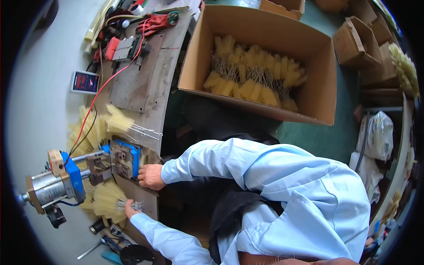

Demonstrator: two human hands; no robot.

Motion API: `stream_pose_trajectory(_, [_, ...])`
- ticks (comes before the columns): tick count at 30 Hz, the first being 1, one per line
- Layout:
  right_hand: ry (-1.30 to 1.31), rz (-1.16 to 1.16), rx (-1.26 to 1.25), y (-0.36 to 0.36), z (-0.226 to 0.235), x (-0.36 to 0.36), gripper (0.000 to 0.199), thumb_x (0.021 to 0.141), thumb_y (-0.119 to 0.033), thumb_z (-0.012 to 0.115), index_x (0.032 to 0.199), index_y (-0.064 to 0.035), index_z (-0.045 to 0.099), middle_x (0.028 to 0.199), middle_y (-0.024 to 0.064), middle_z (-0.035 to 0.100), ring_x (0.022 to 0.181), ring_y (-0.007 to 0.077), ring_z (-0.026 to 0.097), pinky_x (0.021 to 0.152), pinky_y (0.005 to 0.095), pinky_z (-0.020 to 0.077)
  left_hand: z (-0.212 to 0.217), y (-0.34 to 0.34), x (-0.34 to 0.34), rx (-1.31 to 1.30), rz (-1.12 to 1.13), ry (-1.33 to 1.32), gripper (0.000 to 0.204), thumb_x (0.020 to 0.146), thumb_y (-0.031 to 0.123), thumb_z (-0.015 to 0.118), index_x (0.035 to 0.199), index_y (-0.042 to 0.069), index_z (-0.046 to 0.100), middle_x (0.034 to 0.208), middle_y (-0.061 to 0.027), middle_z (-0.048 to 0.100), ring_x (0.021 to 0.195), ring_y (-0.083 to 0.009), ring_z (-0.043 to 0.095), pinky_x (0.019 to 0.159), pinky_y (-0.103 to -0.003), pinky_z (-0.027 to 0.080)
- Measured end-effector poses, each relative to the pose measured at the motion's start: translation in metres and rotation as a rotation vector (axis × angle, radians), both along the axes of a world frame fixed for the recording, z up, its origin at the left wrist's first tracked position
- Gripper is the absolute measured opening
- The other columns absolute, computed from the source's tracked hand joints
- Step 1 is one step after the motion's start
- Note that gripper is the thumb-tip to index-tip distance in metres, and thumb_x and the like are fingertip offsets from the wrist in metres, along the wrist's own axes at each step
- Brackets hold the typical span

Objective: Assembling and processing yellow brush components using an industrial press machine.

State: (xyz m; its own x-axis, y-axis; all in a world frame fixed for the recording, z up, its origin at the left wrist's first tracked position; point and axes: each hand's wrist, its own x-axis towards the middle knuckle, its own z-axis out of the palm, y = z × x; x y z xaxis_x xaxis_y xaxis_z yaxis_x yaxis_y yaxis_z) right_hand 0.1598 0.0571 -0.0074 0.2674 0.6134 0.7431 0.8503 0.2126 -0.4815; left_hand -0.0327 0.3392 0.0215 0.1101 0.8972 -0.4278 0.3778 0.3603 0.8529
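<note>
Grasping pale-yellow brushes (109, 202) by the wire stems in the left hand (131, 209), just beside the machine (49, 187). Curling the right hand (151, 177) at the edge of the machine's blue plate (136, 162); cannot tell if pinching anything. Beyond, a white-framed display (85, 82) with red writing, too small to read. Farther off, more brushes (256, 73) inside a cardboard box (265, 24).

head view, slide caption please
Left hand grasping wire-stemmed yellow brushes, right hand at a blue-edged machine fixture; more brushes fill an open carton.
</note>
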Motion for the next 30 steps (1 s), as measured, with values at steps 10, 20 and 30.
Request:
stream_pose_trajectory(10, [-0.028,0.013,-0.055,-0.001,-0.017,-0.007,0.018,0.070,-0.025,0.064,0.080,-0.0099,0.063,0.088,0.0064,0.064,0.092,0.0281,0.061,0.077,0.0425,0.0501,0.014,-0.096,-0.024,0.132,-0.098,-0.398,0.020,0.090,0.024,0.067,0.084,0.009,0.056,0.074,-0.0031,0.054,0.072,-0.0169,0.055,0.066,-0.032,0.048])
stream_pose_trajectory(20, [-0.048,-0.001,-0.011,0.005,-0.004,-0.002,0.015,0.070,-0.022,0.065,0.077,-0.0102,0.061,0.083,0.0063,0.062,0.086,0.0292,0.061,0.075,0.0423,0.0507,-0.010,-0.117,0.001,0.486,-0.066,-0.551,0.028,0.086,0.019,0.072,0.105,0.001,0.061,0.089,-0.0124,0.063,0.079,-0.0216,0.061,0.070,-0.035,0.052])
stream_pose_trajectory(30, [0.472,0.196,-0.175,-0.008,0.053,-0.026,0.019,0.086,-0.020,0.068,0.094,-0.0026,0.067,0.082,0.0148,0.068,0.075,0.0292,0.069,0.066,0.0383,0.0532,0.009,-0.220,0.002,0.276,-0.129,-0.448,0.036,0.095,0.030,0.063,0.079,-0.001,0.070,0.082,-0.0071,0.067,0.077,-0.0167,0.059,0.079,-0.032,0.048])
